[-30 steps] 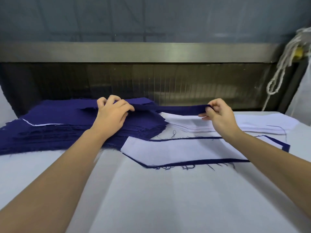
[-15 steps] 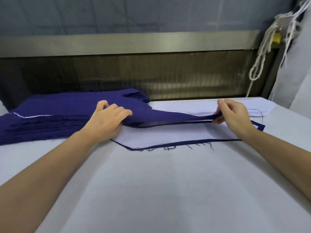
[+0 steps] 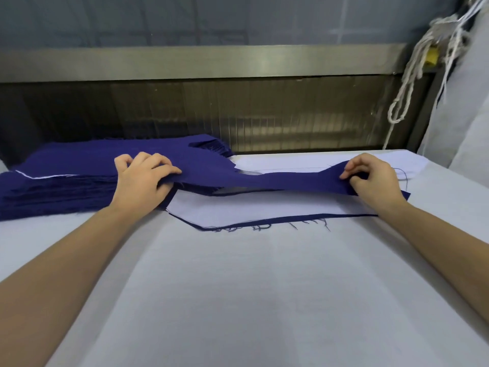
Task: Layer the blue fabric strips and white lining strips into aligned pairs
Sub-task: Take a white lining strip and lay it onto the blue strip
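Note:
A dark blue fabric strip (image 3: 277, 180) stretches between my hands, hanging just above the table. My left hand (image 3: 143, 181) grips its left end at the edge of the thick blue strip pile (image 3: 60, 181). My right hand (image 3: 375, 178) pinches its right end. Below the strip lies a white lining strip (image 3: 251, 207) on top of a blue strip whose frayed edge (image 3: 264, 223) shows along the front. A stack of white lining strips (image 3: 317, 161) lies behind, at the back right.
The table (image 3: 251, 300) is covered in white cloth. A dark metal-framed panel (image 3: 238, 112) runs along its far edge. White cords (image 3: 407, 83) hang at the upper right beside grey cloth (image 3: 465, 107).
Both hands have drawn the blue strip off the pile and lowered it toward me, over the white lining strip. The view has tilted down and closer.

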The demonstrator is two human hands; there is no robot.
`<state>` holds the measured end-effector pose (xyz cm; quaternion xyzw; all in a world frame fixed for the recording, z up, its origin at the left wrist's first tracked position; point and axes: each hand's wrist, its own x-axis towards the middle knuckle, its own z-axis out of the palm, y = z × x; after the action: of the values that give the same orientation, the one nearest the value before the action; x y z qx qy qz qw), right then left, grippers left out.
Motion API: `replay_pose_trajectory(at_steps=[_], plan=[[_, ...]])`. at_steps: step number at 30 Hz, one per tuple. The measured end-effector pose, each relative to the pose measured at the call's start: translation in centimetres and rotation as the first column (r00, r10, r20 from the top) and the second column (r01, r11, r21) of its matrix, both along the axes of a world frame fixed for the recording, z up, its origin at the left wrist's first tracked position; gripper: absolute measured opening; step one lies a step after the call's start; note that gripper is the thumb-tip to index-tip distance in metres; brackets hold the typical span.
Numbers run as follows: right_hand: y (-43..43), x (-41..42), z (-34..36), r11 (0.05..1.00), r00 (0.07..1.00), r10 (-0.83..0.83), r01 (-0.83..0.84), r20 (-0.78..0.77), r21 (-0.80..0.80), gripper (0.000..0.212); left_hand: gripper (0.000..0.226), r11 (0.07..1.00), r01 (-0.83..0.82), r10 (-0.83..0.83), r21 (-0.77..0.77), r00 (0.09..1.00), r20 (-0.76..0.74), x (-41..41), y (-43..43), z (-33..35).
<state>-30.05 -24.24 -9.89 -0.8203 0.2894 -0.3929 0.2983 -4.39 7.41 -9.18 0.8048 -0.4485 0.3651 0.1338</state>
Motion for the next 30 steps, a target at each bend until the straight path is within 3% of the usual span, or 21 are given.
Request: replay_pose_trajectory(at_steps=[5, 10, 16, 19, 23, 26, 30], plan=[[-0.9, -1.2, 0.7, 0.991, 0.986, -0.090, 0.074, -0.142, -0.114, 0.031, 0.030, 0.980, 0.201, -0.201, 0.011, 0.978, 0.061, -0.7, -0.3, 0.1], [-2.2, -2.0, 0.9, 0.983, 0.936, -0.163, 0.125, -0.311, -0.137, 0.033, 0.034, 0.942, 0.325, -0.328, 0.088, 0.944, 0.023, -1.4, -1.0, 0.0], [-3.0, -2.1, 0.7, 0.980, 0.893, -0.184, 0.136, -0.411, -0.144, 0.036, 0.040, 0.955, 0.229, -0.226, 0.187, 0.973, -0.039, -1.7, -1.1, 0.3], [-3.0, -2.2, 0.7, 0.979, 0.873, -0.195, 0.144, -0.447, -0.146, 0.033, 0.044, 0.992, 0.105, -0.098, 0.071, 0.991, -0.087, -1.4, -0.9, 0.5], [-2.8, -2.2, 0.5, 0.971, 0.854, -0.220, 0.146, -0.470, -0.190, 0.020, 0.028, 0.992, -0.091, 0.073, -0.091, 0.979, -0.190, -1.1, -1.0, 0.6], [-2.6, -2.1, 0.5, 0.969, 0.850, -0.225, 0.141, -0.477, -0.205, 0.017, 0.023, 0.991, -0.080, 0.053, -0.107, 0.970, -0.235, -1.0, -0.9, 0.3], [-2.5, -2.1, 0.6, 0.970, 0.845, -0.220, 0.138, -0.488, -0.199, 0.015, 0.032, 0.992, 0.056, -0.091, -0.110, 0.934, -0.345, -0.8, -0.9, -0.3]])
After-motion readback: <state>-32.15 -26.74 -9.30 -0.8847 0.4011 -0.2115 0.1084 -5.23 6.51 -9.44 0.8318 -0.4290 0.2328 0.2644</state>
